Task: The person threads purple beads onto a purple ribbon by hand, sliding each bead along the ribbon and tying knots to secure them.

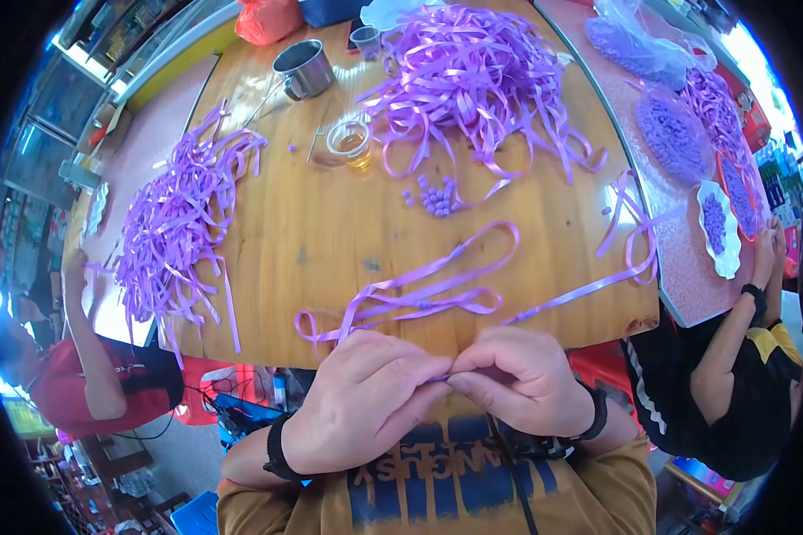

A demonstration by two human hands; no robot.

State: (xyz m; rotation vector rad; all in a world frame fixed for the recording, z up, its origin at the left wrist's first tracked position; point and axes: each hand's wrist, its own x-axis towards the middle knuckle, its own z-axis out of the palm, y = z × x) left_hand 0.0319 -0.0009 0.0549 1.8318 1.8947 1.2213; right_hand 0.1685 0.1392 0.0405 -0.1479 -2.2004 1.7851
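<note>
Just past the table's near edge, my left hand [361, 392] and my right hand [528, 379] meet fingertip to fingertip in front of my chest. Both are closed in a pinch on a purple ribbon [439, 378]; only a short bit shows, and the fingers hide the rest. On the wood beyond my left hand lies a looped purple ribbon [455, 308] with small beads or knots along it. Another ribbon [580, 292] runs off to the right from near my right hand. A small cluster of purple beads [439, 198] sits mid-table.
Large heaps of purple ribbon lie at the back [473, 76] and left [183, 223]. A steel mug [304, 69] and a clear cup of amber liquid [349, 143] stand behind. At right are a bead-filled white dish [718, 227] and a person's arm [732, 339]; another person [89, 379] sits left.
</note>
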